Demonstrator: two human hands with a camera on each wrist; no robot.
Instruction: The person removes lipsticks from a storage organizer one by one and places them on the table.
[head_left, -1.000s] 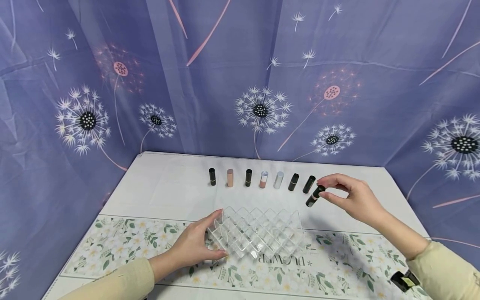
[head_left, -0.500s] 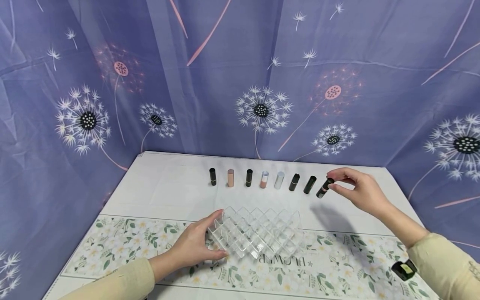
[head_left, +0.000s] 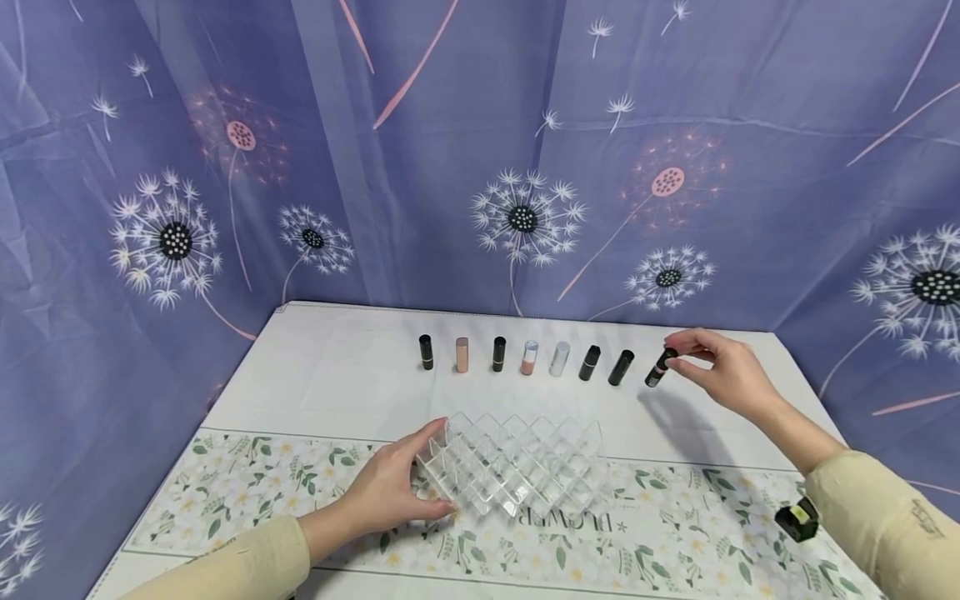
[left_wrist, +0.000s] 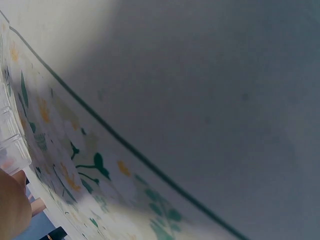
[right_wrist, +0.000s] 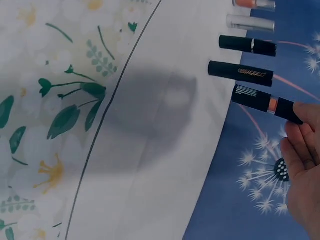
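At the right end of a row of lipsticks, my right hand (head_left: 726,373) pinches the top of a black lipstick (head_left: 657,372) between thumb and fingers. In the right wrist view this lipstick (right_wrist: 255,99) shows a pink band and small print near its base; whether it touches the table is hard to tell. My left hand (head_left: 386,490) holds the left end of a clear lipstick organizer (head_left: 513,467) with diamond-shaped compartments, thumb in front and fingers behind. Only a corner of the organizer (left_wrist: 12,155) appears in the left wrist view.
Several lipsticks stand along the back of the white table (head_left: 337,392): black ones (head_left: 621,367), a rose-gold one (head_left: 462,355), a pink-and-clear one (head_left: 529,358) and a silver one (head_left: 559,359). A floral strip (head_left: 262,483) crosses the table. A purple dandelion curtain (head_left: 420,208) hangs behind.
My right hand has carried the black lipstick rightward and back, from in front of the neighbouring black lipstick to the row's right end. My left hand stays on the organizer.
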